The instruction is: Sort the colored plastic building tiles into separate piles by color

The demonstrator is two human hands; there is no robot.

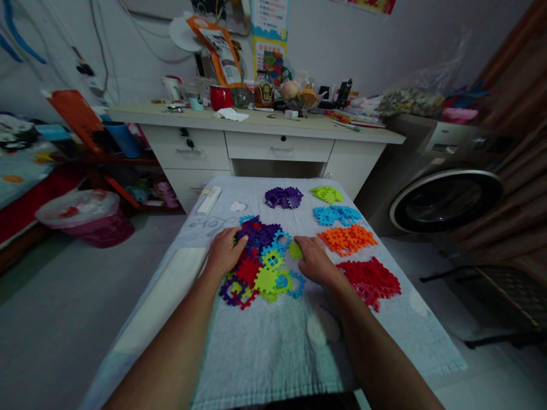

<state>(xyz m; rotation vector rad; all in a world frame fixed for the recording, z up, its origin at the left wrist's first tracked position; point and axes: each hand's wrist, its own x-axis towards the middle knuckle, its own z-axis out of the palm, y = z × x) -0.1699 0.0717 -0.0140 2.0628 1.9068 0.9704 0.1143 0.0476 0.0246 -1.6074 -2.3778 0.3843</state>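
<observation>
A pile of mixed interlocking plastic pieces (267,279) with toothed edges lies between my hands, in purple, red, blue and lime green. My left hand (224,250) is at the pile's upper left, thumb and fingers closed at the edge of a purple piece (256,233); some of its fingers are hidden. At the pile's right edge, my right hand (314,259) pinches a lime-green piece (294,250). Sorted heaps lie beyond and to the right: purple (284,197), green (327,194), blue (337,215), orange (347,240) and red (371,279).
A pale cloth (256,359) covers the table. A white remote-like object (209,200) lies at its far left. Behind stands a cluttered white desk (280,148), with a washing machine (431,176) on the right. A pink bin (89,219) and a black-legged seat (499,302) flank the table.
</observation>
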